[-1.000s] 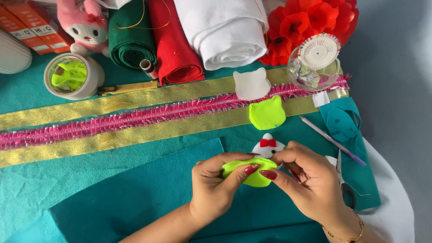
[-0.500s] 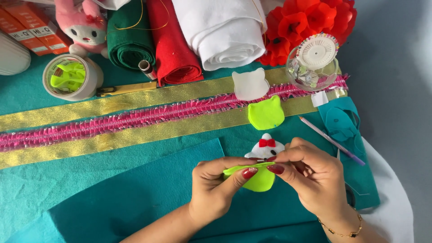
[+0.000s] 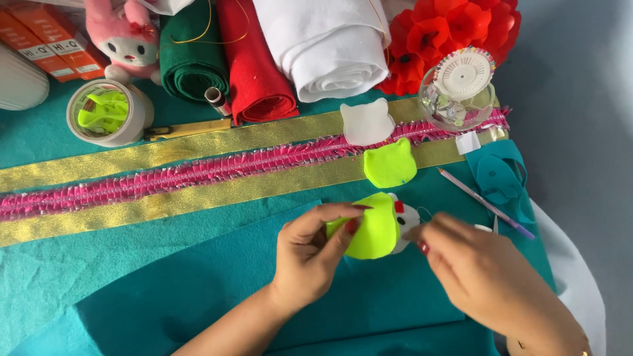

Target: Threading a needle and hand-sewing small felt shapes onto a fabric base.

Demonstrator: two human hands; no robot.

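Teal felt covered the work surface, with a grey floor showing at the right edge. Across it ran a pink fringed trim between two gold ribbons, all slanting slightly upward to the right. Along the far side lay rolls of green felt, red felt and white felt, a pink plush toy, orange boxes and a bunch of red fabric flowers. A white tape roll sat at the left with a lime-green clip inside it. A clear round pin box stood on the ribbons at the right.

The left hand pinched a neon yellow-green felt piece between thumb and fingers, closed on its left edge and holding it just above the teal felt. A small white cat-faced piece with a red bow peeked out from behind its right side, touching it. The right hand met that piece from the right, its fingertips drawn together near the edge; whether they gripped a needle could not be told.

Two cat-head cutouts rested beyond the hands: a white one on the upper gold ribbon and a neon yellow-green one just below it. A thin lilac pencil lay slantwise to the right, near some teal felt offcuts.
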